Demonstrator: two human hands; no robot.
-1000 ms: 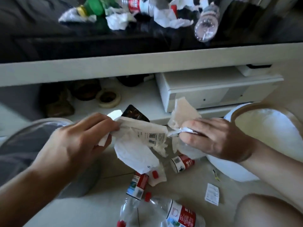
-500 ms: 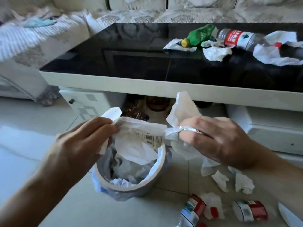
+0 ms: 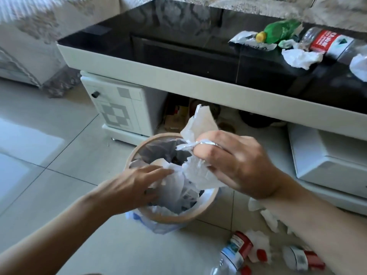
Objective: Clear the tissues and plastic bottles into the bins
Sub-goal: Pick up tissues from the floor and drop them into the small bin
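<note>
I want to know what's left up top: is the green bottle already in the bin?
No, the green bottle lies on the black tabletop, far from the bin on the floor.

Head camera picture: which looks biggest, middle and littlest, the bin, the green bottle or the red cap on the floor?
1. The bin, by far.
2. The green bottle, though it lies farther from the camera, so it may look smaller than it is.
3. The red cap.

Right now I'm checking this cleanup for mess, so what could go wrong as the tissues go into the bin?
1. The right hand grips a crumpled white tissue wad partly over the round tan-rimmed bin's rim; released there, pieces may fall onto the floor.
2. The left hand presses tissue into a bin that looks nearly full, so paper may spill out.
</note>
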